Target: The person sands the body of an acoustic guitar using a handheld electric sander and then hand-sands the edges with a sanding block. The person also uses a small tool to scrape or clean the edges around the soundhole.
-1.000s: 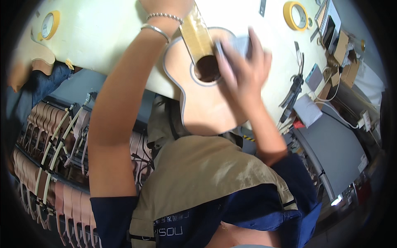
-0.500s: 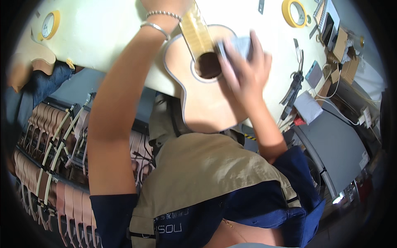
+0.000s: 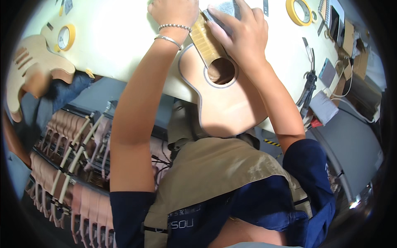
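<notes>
An unfinished pale wooden ukulele (image 3: 231, 109) lies on the white tabletop, its neck pointing away from me. Yellow tape covers its fretboard (image 3: 206, 41), which runs up to the round sound hole. My left hand (image 3: 175, 12), wearing bracelets at the wrist, is closed at the upper neck, partly cut off by the top edge of the picture. Beside the neck, my right hand (image 3: 250, 35) grips a grey sanding block (image 3: 226, 11), thumb on its near side and fingers over the top. The block sits close against the fretboard's right edge; whether it touches is unclear.
Yellow tape rolls (image 3: 298, 11) lie at the far right and left. A pale guitar body (image 3: 41, 62) is in another person's hand at the left. Wooden necks hang on a rack (image 3: 70, 128) below. Cables, a small box (image 3: 324, 108) and cartons crowd the right edge.
My right hand has carried the sanding block from beside the sound hole up along the neck, away from me. My left hand stays at the neck. The whole view has shifted somewhat.
</notes>
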